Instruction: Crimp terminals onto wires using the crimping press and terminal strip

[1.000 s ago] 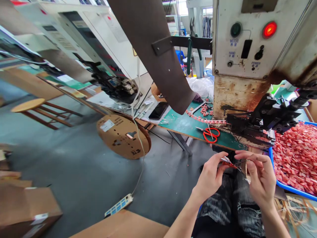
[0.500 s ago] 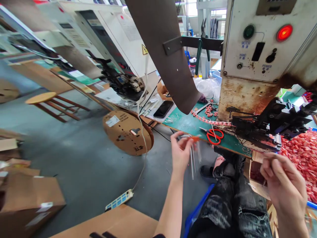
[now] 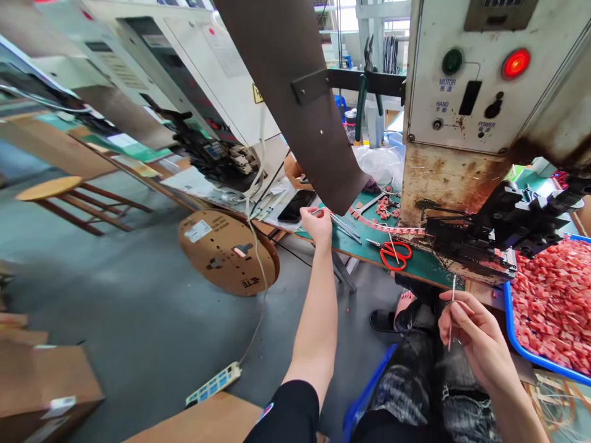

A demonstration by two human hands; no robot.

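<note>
My left hand (image 3: 316, 223) reaches out over the near edge of the green bench mat (image 3: 351, 240) and pinches a small bundle of thin grey wires (image 3: 344, 225), which lies low across the mat. My right hand (image 3: 471, 335) stays above my lap and holds a single thin wire (image 3: 452, 314) upright between thumb and fingers. It is just below the rusty crimping machine's black tooling (image 3: 480, 243). Red-handled scissors (image 3: 393, 253) lie on the mat between my two hands.
A blue tray (image 3: 517, 344) full of small red pieces sits at the right. A black phone (image 3: 297, 206) lies left of my left hand. On the floor are a cardboard reel (image 3: 226, 249), a power strip (image 3: 212, 386) and boxes (image 3: 41, 381). A wooden stool (image 3: 69, 197) stands far left.
My hands were together over my lap; the left hand then carried the wire bundle away to the left and up to the bench mat. The right hand stayed low with one wire.
</note>
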